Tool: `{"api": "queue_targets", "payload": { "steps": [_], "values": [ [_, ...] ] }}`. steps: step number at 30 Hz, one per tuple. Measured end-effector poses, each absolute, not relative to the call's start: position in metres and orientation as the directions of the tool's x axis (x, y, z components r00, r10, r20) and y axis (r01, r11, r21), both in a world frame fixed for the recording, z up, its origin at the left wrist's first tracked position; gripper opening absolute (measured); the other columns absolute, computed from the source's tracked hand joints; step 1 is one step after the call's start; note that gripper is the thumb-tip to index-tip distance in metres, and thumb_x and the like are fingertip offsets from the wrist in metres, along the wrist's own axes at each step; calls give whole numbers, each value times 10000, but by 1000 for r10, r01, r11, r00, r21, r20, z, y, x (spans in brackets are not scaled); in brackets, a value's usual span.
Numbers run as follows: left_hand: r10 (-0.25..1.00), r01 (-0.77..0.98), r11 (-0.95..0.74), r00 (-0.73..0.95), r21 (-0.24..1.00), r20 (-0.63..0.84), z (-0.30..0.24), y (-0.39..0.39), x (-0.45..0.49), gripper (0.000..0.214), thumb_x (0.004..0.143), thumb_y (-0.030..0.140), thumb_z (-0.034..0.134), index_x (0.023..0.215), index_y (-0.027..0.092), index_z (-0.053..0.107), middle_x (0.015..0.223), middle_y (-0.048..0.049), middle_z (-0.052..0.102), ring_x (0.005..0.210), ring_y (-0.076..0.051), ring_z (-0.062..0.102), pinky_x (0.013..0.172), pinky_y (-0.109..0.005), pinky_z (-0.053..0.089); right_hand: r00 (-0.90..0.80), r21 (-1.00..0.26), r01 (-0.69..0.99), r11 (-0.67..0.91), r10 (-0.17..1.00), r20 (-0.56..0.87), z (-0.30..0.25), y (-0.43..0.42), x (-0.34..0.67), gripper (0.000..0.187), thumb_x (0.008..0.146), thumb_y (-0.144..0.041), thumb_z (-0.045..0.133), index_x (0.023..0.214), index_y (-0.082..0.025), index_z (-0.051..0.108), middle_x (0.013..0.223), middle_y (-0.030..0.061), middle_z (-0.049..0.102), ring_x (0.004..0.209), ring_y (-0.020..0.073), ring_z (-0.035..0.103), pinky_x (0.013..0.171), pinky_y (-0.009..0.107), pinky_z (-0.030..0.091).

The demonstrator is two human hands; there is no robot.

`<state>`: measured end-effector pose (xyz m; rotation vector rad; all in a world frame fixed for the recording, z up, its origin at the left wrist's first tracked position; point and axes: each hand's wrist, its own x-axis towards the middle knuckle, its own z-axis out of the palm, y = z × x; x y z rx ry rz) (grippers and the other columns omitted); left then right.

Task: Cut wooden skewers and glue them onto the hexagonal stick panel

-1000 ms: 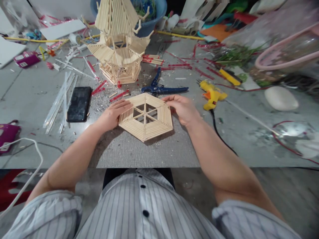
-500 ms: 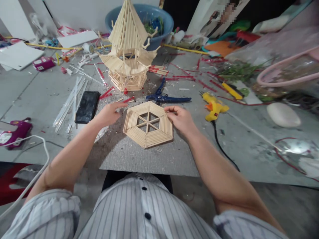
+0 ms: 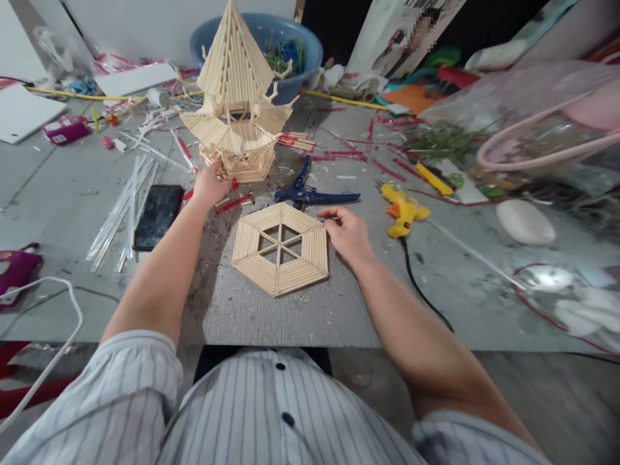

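Note:
A flat hexagonal panel of wooden sticks (image 3: pixel 279 248) lies on the grey mat in front of me. My right hand (image 3: pixel 345 232) rests at its right edge, fingers curled against the rim. Behind it stands a stick-built pagoda tower (image 3: pixel 236 103). My left hand (image 3: pixel 210 182) has reached up to the tower's base and its fingers are closed on the lower left corner.
Blue pliers (image 3: pixel 310 192) lie just behind the panel. A yellow glue gun (image 3: pixel 401 205) with a black cord sits to the right, a black phone (image 3: pixel 155 213) and clear glue sticks (image 3: pixel 121 210) to the left. A blue basin (image 3: pixel 285 51) stands behind the tower. Red scraps litter the table.
My left hand left the panel's left edge and moved forward to the base of the tower. My right hand stayed at the panel's right edge.

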<state>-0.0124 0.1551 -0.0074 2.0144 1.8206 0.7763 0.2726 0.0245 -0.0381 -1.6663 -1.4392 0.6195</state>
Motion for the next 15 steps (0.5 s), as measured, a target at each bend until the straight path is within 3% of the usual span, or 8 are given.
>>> {"api": "queue_targets", "payload": {
  "steps": [5,9,15],
  "values": [
    [978,869,-39,-68,493,197,-5,157,-3,383,723,326,636,1072,180,691,952,-103,717,933,-261,644,816,-344,460,76,-745,661,89,980,185,-42,26,276,234,810,-320,486,881,-201,674,933,84,713,899,239,634,856,425,468],
    [967,884,-53,-72,465,246,-8,156,-1,375,700,408,669,1006,193,701,961,-111,709,993,-280,631,854,-362,448,-32,-698,693,181,975,221,-40,23,274,220,830,-358,512,859,-215,676,902,81,707,908,238,628,850,414,471],
    [947,849,-34,-142,527,290,-13,150,-1,283,673,390,659,881,204,700,837,-67,710,862,-260,658,776,-352,464,-146,-683,686,251,967,209,-37,15,268,228,838,-364,522,859,-201,680,827,75,696,807,216,629,766,372,483]
  ]
}}
